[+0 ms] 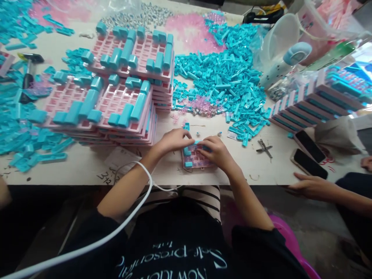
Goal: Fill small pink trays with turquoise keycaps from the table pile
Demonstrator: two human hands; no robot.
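Observation:
A small pink plastic grid frame (199,161) with turquoise pieces along its top and left sides lies on the table in front of me. My left hand (175,139) is at its upper left corner, fingers curled down near a turquoise piece (187,151). Over the upper right part of the frame is my right hand (215,150), its fingers bent together against the top row. What lies beneath the fingertips of either hand is hidden. Just beyond the frame, a loose turquoise piece (186,126) and a tiny metallic part (219,133) rest on the table.
Stacked pink frames with turquoise pieces (124,104) rise at left. A heap of turquoise pieces (221,73) spreads behind. Pliers (264,149), phones (309,163) and another person's hand (315,186) are at right. A white cable (128,221) crosses my left arm.

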